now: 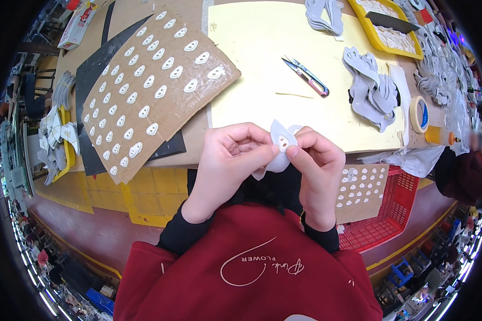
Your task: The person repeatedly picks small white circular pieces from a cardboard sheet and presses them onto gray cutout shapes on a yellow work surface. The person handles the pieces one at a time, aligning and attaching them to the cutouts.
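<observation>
A brown worktable (193, 134) under a pale yellow mat (251, 64) stands on a dark red floor (85, 224) marked with yellow lines, while strip lights glow along the cluttered room's rim.

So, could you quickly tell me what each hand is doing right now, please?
Left hand: closed, pinching the small white piece.
Right hand: closed, pinching the same white piece from the other side.

bright, even overhead light; soft shadows | fisheye-bent edges; black corners
</observation>
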`<state>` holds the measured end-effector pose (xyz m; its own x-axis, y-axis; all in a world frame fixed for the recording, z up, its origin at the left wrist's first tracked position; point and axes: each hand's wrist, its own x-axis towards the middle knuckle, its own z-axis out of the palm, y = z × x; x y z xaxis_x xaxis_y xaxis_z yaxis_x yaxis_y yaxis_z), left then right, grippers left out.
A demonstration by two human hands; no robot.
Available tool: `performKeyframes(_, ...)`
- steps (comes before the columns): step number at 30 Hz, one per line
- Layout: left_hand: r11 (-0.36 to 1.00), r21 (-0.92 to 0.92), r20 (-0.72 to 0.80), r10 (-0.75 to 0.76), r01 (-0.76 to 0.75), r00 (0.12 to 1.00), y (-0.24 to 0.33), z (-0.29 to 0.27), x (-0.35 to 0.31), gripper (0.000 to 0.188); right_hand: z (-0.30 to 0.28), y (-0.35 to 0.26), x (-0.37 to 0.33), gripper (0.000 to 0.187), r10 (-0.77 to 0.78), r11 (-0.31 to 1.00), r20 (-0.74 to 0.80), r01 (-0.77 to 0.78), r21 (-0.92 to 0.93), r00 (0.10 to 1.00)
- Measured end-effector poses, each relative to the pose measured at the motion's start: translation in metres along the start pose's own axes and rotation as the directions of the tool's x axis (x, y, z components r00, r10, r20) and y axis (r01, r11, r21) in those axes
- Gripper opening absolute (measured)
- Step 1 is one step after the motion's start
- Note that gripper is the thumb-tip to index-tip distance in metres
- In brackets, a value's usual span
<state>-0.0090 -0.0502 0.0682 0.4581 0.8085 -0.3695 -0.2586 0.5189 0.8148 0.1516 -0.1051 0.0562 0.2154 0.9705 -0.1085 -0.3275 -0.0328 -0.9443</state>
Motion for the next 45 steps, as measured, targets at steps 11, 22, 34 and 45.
performKeyframes(11, 0.955, 0.228, 0.078, 0.179, -0.192, 0.981, 0.006, 0.001, 0.000, 0.006, 0.001, -0.006, -0.002, 0.007, -0.064, 0.985, -0.024, 0.059, -0.161, 0.998)
performKeyframes(22, 0.971, 0.115, -0.030, 0.212, -0.208, 0.977, -0.005, 0.003, 0.002, 0.008, 0.012, -0.007, -0.002, 0.005, 0.061, 0.995, -0.058, -0.066, -0.078, 0.996)
performKeyframes(34, 0.958, 0.189, -0.012, 0.223, -0.217, 0.975, -0.010, 0.003, 0.002, 0.007, 0.006, 0.002, -0.001, 0.004, -0.033, 0.982, -0.014, 0.030, -0.188, 0.999)
performKeyframes(45, 0.940, 0.282, -0.005, 0.203, -0.193, 0.979, -0.006, 0.004, 0.004, 0.009, 0.006, 0.000, -0.003, 0.004, -0.006, 0.988, -0.068, -0.005, -0.155, 0.998)
